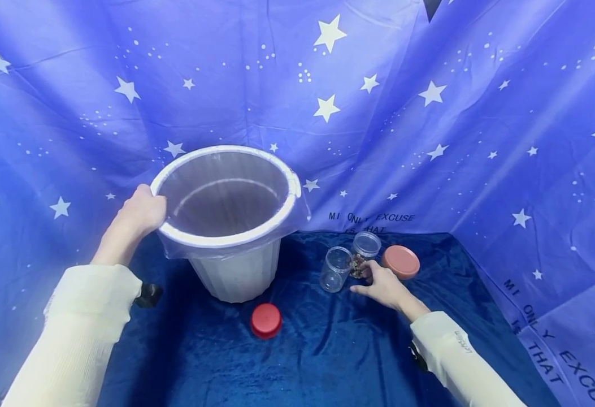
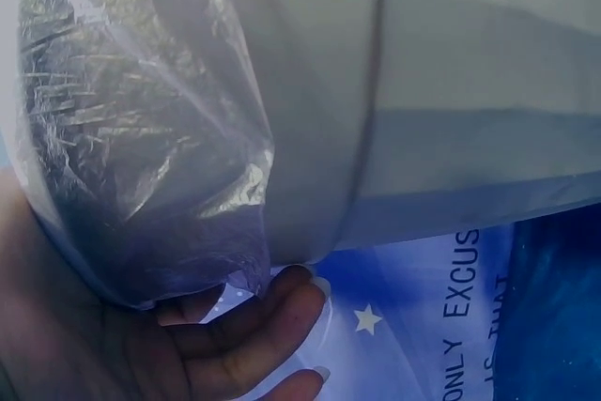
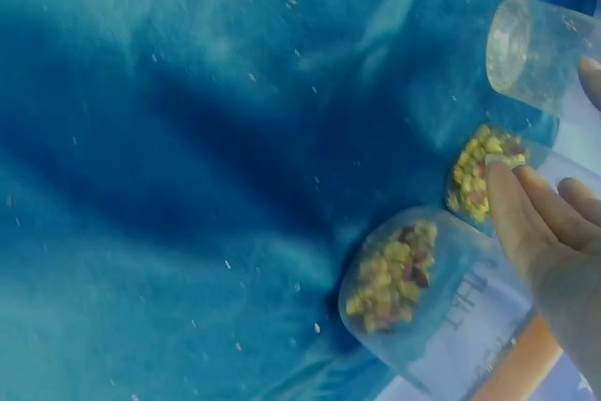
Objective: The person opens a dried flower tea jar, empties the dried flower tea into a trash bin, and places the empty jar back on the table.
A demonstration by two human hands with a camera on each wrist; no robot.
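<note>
My left hand grips the rim of a white trash bin, which is lined with a clear plastic bag. Its fingers curl beneath the rim in the left wrist view. On the right, my right hand reaches in among clear jars, its fingers extended. Those fingers overlap an uncovered jar of small yellow and reddish pieces, while the thumb points toward an empty clear jar beside it. Behind the hand stands another filled jar with a peach-coloured lid.
A red lid lies on the dark blue cloth in front of the bin. Blue curtains with white stars hang behind and on both sides of the table.
</note>
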